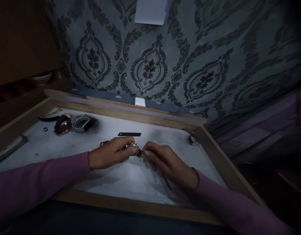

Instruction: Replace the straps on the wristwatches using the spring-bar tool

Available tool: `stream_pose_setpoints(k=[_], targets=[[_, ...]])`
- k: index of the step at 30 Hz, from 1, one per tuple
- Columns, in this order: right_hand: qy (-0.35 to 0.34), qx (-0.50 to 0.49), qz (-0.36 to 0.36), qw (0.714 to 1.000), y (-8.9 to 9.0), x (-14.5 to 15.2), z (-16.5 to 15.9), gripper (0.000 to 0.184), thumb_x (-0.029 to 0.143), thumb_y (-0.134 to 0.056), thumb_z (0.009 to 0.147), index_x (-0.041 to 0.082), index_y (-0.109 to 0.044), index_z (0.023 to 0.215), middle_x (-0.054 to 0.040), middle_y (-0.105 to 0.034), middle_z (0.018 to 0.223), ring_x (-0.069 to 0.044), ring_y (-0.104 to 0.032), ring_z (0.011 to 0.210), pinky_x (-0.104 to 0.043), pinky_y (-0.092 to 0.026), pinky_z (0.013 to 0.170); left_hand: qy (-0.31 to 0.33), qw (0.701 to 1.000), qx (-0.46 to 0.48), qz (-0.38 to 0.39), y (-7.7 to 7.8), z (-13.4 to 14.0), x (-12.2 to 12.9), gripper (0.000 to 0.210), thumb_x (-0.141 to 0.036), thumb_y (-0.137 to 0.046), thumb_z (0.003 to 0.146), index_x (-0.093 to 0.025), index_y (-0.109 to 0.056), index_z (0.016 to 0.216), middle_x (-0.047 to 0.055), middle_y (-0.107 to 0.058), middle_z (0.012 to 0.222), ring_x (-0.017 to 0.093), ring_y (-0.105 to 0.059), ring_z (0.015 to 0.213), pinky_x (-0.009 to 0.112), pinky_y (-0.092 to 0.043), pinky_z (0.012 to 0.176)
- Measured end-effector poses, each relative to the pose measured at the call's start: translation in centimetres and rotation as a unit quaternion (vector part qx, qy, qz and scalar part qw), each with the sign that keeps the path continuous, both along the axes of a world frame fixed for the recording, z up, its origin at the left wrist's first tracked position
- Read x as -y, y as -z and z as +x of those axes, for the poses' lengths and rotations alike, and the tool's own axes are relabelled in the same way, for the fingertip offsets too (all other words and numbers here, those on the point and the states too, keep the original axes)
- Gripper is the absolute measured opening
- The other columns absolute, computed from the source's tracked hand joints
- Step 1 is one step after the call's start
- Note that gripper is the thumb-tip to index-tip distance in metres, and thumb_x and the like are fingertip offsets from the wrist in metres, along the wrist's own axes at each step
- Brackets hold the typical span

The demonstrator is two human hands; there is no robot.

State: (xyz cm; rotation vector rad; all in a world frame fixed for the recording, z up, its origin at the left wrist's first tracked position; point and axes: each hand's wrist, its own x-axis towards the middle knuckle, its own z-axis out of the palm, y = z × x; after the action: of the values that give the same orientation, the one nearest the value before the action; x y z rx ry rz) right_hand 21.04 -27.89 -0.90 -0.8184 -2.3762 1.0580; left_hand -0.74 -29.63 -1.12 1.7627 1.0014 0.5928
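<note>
Over a white-lined wooden tray (145, 209), my left hand (113, 151) is closed around a wristwatch (132, 146) with a shiny, gold-toned case, the thumb lying over its face. Part of its dark band pokes out behind the left fingers. My right hand (168, 160) pinches the brown watch strap (140, 152) just right of the case. A thin dark strip (167, 182) sticks out below the right hand; whether it is a tool or a strap end I cannot tell. Just beyond the hands lies a flat black blade-like strip (129, 134).
Several watches, among them a rose-gold one (62, 125) and a grey-banded one (82, 124), lie at the tray's left. A dark watch (192, 139) sits near the right wall. A curved band (12, 148) rests at far left. Patterned fabric (150, 68) rises behind.
</note>
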Motion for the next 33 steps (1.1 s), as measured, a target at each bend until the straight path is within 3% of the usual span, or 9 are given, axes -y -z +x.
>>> stream_pose_setpoints(k=[5, 12, 16, 20, 25, 33], targets=[[0.004, 0.01, -0.003, 1.0, 0.19, -0.33, 0.17, 0.03, 0.033, -0.038, 0.103, 0.017, -0.059, 0.089, 0.002, -0.058, 0.062, -0.012, -0.056, 0.058, -0.023, -0.041, 0.057, -0.009, 0.996, -0.059, 0.072, -0.29, 0.08, 0.18, 0.024, -0.034, -0.041, 0.095, -0.016, -0.054, 0.089, -0.004, -0.045, 0.065, 0.011, -0.041, 0.059, 0.023, -0.032, 0.055], [0.029, 0.04, 0.016, 0.999, 0.2, -0.21, 0.0, 0.028, 0.035, -0.041, 0.102, 0.019, -0.061, 0.089, -0.0019, -0.068, 0.076, -0.014, -0.062, 0.067, -0.026, -0.045, 0.063, -0.018, 0.975, -0.135, 0.177, 0.11, 0.16, 0.71, 0.015, -0.028, -0.037, 0.097, -0.019, -0.046, 0.088, -0.002, -0.05, 0.07, 0.013, -0.047, 0.063, 0.026, -0.03, 0.057], [0.054, 0.009, -0.042, 0.998, 0.31, -0.04, -0.2, 0.024, 0.036, -0.044, 0.101, 0.018, -0.058, 0.094, -0.0033, -0.068, 0.077, -0.015, -0.065, 0.068, -0.025, -0.05, 0.063, -0.014, 0.97, -0.153, 0.189, 0.23, 0.28, 0.87, 0.013, -0.027, -0.035, 0.098, -0.019, -0.043, 0.091, 0.001, -0.056, 0.076, 0.016, -0.053, 0.067, 0.028, -0.033, 0.059], [0.052, 0.0, -0.083, 0.995, 0.42, 0.14, -0.41, 0.032, 0.039, -0.04, 0.102, 0.016, -0.06, 0.094, -0.0017, -0.065, 0.067, -0.012, -0.058, 0.053, -0.023, -0.047, 0.054, -0.018, 0.97, -0.152, 0.19, 0.17, 0.44, 0.83, 0.011, -0.026, -0.034, 0.098, -0.02, -0.04, 0.09, 0.002, -0.058, 0.078, 0.016, -0.055, 0.068, 0.028, -0.034, 0.06], [0.074, 0.004, -0.035, 0.997, 0.59, 0.29, -0.62, 0.043, 0.041, -0.037, 0.102, 0.017, -0.057, 0.073, 0.0027, -0.049, 0.057, -0.011, -0.048, 0.052, -0.023, -0.039, 0.054, -0.031, 0.969, -0.141, 0.201, 0.14, 0.61, 0.89, 0.013, -0.025, -0.035, 0.098, -0.021, -0.037, 0.085, -0.003, -0.048, 0.068, 0.014, -0.047, 0.06, 0.026, -0.029, 0.056], [0.073, 0.042, 0.062, 0.994, 0.95, 0.6, -0.62, 0.034, 0.034, -0.033, 0.102, 0.02, -0.046, 0.074, 0.0031, -0.045, 0.06, -0.012, -0.043, 0.051, -0.026, -0.033, 0.052, -0.03, 0.979, -0.099, 0.177, 0.14, 0.73, 0.86, 0.015, -0.024, -0.038, 0.097, -0.02, -0.041, 0.083, -0.003, -0.048, 0.069, 0.013, -0.047, 0.061, 0.026, -0.03, 0.057]])
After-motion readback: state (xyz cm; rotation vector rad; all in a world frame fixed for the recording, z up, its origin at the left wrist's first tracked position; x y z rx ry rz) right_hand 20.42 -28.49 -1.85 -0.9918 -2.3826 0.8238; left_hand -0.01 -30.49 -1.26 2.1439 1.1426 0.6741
